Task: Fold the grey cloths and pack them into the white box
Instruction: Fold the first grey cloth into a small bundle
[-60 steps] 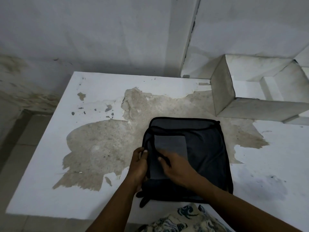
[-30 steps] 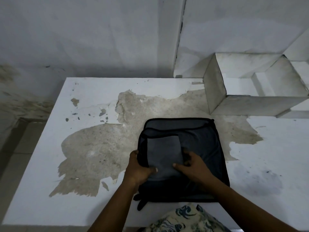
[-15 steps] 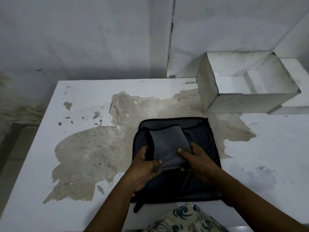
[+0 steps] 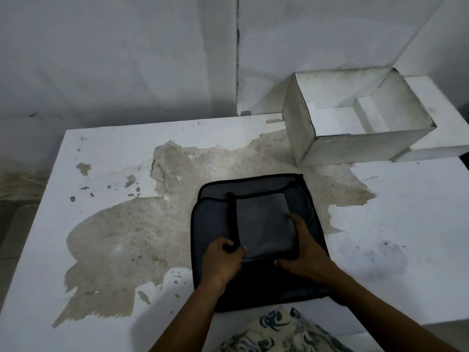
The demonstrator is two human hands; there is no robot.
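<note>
Dim, flat indoor light; source not evident. The white, paint-peeled desk (image 4: 406, 199) reads brightest. The folded mid-grey fabric cloth (image 4: 264, 224) separates only faintly from the darker cloths (image 4: 210, 224) beneath, whose near part sinks into shadow. The plain grey wall (image 4: 101, 59) darkens toward its lower left. Fine detail is soft throughout.

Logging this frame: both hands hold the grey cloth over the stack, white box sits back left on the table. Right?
One error. The head view shows the white box at the back right of the table, not back left. The rest stands: the left hand and right hand hold the grey cloth over the stack.
</note>
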